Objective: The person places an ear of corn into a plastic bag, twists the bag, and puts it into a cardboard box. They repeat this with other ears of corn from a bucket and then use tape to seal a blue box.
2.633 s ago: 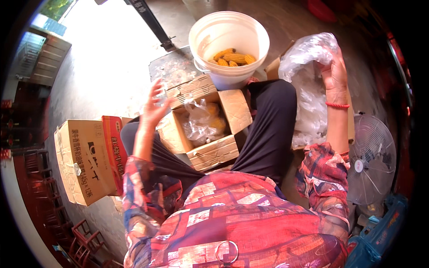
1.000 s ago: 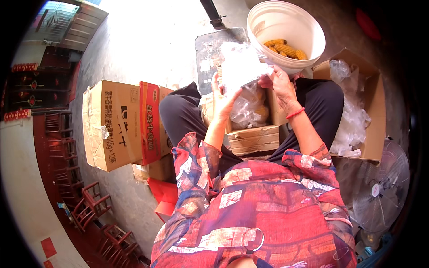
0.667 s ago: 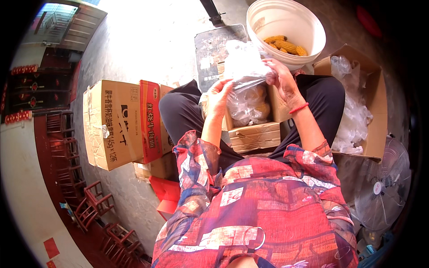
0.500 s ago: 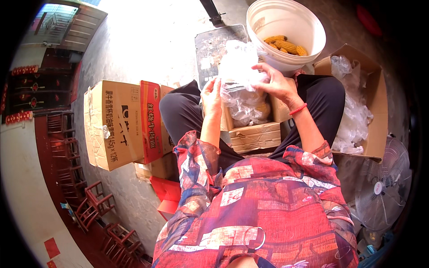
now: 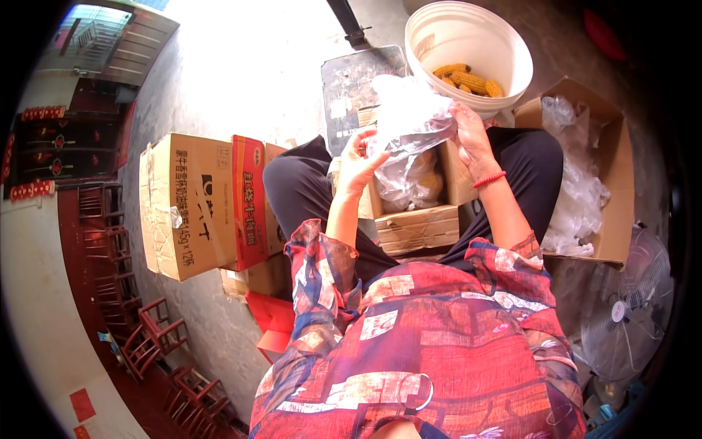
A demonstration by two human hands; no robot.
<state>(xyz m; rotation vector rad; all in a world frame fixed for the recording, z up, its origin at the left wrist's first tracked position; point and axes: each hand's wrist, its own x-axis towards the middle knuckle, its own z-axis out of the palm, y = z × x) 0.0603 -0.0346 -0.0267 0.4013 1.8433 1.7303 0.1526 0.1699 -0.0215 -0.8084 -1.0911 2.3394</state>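
Observation:
A crumpled clear plastic bag [image 5: 413,117] is stretched between my hands, above a small open cardboard box [image 5: 418,228] between my knees. My right hand [image 5: 474,145] is closed on the bag's right side, fingers pinching the film. My left hand [image 5: 355,164] is at its left edge, fingers curled and thumb pointing across; the film seems to be loosely gripped there. Below the hands, a filled clear bag [image 5: 409,183] with yellowish contents rests in the small box. The bag's upper part is washed out by glare.
A white bucket [image 5: 468,33] with several yellow corn cobs [image 5: 472,79] stands beyond my right knee. An open carton [image 5: 618,175] of plastic bags [image 5: 574,197] lies at right, near a fan [image 5: 625,307]. Stacked cartons [image 5: 194,208] stand at left; a dark board [image 5: 358,84] lies ahead.
My right hand has moved right and turned, now gripping the bag's right side. My left hand has dropped slightly and its fingers have loosened. The bag has spread out rightward between them.

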